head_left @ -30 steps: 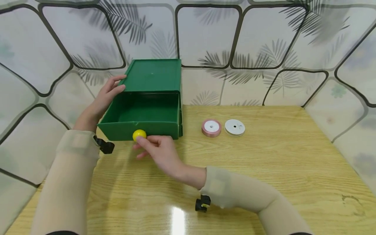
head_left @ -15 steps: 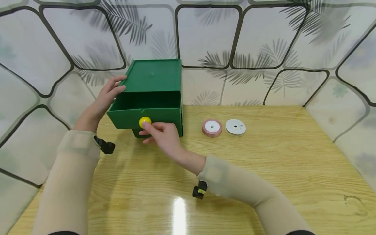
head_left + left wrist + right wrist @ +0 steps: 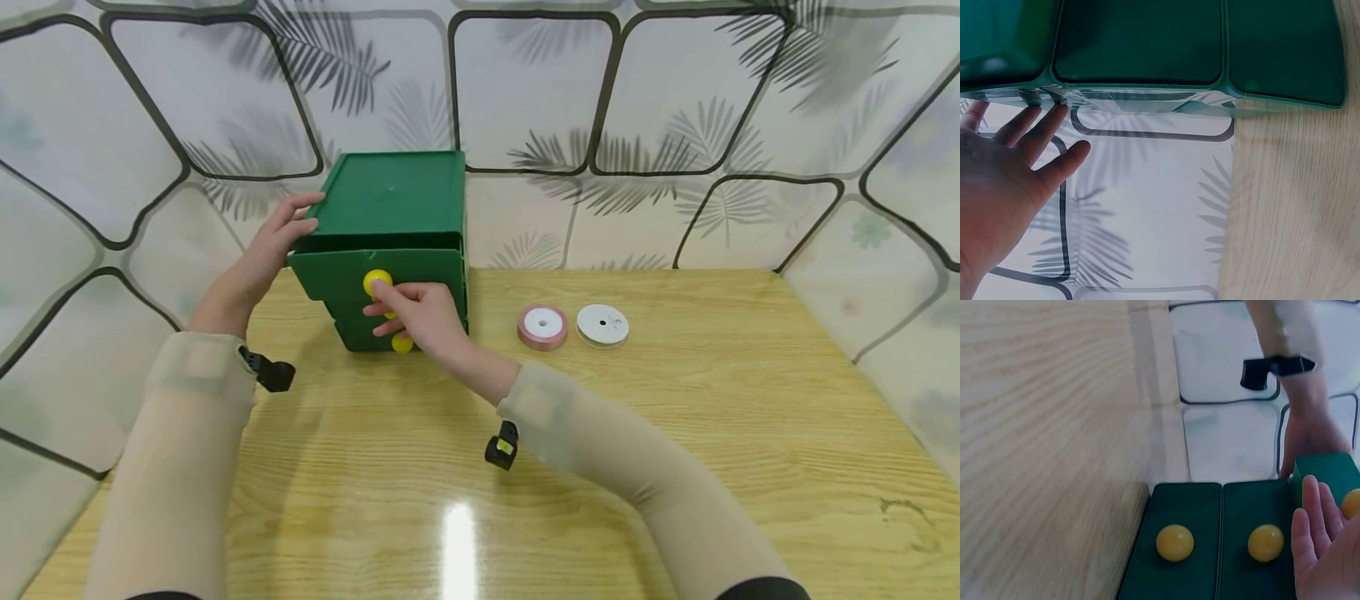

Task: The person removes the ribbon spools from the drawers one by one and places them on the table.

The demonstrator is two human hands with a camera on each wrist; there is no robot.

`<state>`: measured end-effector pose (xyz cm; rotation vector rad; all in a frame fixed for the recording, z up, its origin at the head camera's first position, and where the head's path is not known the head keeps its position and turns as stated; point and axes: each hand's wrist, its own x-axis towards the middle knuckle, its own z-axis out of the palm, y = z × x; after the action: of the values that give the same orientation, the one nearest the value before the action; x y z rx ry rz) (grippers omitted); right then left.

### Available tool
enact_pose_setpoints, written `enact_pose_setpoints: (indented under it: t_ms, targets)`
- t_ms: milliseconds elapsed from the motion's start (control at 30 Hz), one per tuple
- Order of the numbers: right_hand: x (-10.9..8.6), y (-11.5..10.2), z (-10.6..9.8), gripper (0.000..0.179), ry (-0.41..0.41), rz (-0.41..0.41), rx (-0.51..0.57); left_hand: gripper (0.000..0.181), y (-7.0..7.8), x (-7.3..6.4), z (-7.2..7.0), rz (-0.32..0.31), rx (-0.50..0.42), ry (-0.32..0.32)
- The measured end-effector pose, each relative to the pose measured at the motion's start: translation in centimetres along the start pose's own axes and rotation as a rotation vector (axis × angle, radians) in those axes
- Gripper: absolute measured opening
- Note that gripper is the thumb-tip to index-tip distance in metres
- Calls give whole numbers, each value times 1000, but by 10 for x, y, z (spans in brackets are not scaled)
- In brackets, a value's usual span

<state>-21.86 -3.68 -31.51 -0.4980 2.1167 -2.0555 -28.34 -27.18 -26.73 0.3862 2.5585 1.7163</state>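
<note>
A small green drawer cabinet [image 3: 397, 193] stands on the wooden table, its top drawer [image 3: 330, 277] pulled out a short way. My right hand [image 3: 427, 321] holds that drawer's yellow knob [image 3: 374, 276] between thumb and index finger, the other fingers stretched out below it. In the right wrist view, two lower drawers with yellow knobs [image 3: 1175, 543] are closed. My left hand [image 3: 261, 257] rests with extended fingers against the cabinet's left side, near its top; the left wrist view shows the fingertips [image 3: 1059, 112] at the clear side panel.
To the right of the cabinet lie a pink ribbon spool [image 3: 542, 327] and a white spool [image 3: 602, 325], side by side on the table [image 3: 675, 400]. Behind and along the sides rises a patterned cloth backdrop [image 3: 532, 92].
The top drawer has slid back into the cabinet, most of the way, with my right hand moving along at its knob. The lower drawer knobs have come into sight. My left hand stays put.
</note>
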Motion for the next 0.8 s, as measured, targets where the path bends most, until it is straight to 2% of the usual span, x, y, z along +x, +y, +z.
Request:
enact_pose_setpoints:
  t_ms: [133, 433, 800]
  targets:
    - [9, 1, -3, 39, 6, 14, -22, 54, -1, 0, 0, 1, 2, 1]
    - [25, 1, -8, 38, 4, 32, 1, 53, -2, 1, 1, 3, -9, -2]
    - [31, 3, -8, 37, -15, 31, -3, 53, -2, 0, 2, -5, -26, 3]
